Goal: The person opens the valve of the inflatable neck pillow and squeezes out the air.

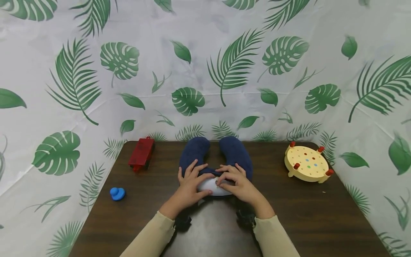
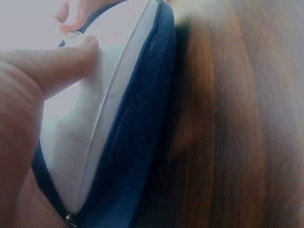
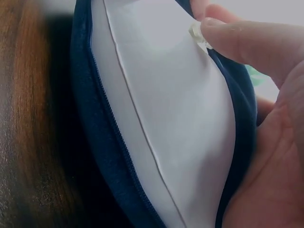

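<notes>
A navy U-shaped neck pillow [image 1: 236,153] lies on the table with its curved middle towards me. Along that curve the zipped cover gapes and bares a white inner cushion [image 3: 161,95]. My right hand [image 1: 240,185] is over the right part, its thumb and index finger pinching a small clear plastic valve [image 3: 198,38] on the white cushion. Over the left part lies my left hand [image 1: 189,184], fingers spread on the navy cover and thumb [image 2: 71,64] resting on the white surface. A metal zip pull [image 2: 70,220] sits at one end of the opening.
On the dark wood table [image 1: 273,221], a red toy cart [image 1: 142,153] stands at the back left, with a blue knobbed piece [image 1: 117,193] nearer me. At the right is a yellow round toy [image 1: 306,162] with red pegs. Leaf-printed cloth [image 1: 192,71] hangs behind.
</notes>
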`<act>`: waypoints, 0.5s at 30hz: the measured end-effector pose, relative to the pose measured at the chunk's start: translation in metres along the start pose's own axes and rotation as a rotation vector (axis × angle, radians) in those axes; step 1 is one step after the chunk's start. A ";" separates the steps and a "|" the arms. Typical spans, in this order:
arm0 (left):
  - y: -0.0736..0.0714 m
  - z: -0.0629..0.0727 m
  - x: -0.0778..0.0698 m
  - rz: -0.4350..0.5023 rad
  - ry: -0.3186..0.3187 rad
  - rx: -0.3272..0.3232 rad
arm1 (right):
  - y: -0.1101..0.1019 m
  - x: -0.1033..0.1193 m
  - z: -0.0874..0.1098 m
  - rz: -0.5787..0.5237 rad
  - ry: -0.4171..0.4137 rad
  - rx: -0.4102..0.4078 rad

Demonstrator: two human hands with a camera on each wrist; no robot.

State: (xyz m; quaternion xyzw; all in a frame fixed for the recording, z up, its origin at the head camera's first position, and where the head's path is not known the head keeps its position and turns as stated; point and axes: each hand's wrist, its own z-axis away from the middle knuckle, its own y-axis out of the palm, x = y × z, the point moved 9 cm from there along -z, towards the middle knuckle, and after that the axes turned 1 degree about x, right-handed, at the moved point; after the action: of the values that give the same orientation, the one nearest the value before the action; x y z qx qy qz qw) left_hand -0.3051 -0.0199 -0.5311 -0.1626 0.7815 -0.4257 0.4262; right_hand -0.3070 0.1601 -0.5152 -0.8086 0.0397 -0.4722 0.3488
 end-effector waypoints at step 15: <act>-0.003 0.001 -0.002 0.013 0.012 -0.019 | -0.005 -0.006 0.001 -0.059 -0.008 -0.017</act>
State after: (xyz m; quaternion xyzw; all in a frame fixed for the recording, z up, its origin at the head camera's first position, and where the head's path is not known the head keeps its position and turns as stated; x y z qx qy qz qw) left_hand -0.3036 -0.0210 -0.5276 -0.1590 0.7891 -0.4166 0.4224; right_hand -0.3109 0.1662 -0.5169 -0.8142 0.0185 -0.4786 0.3280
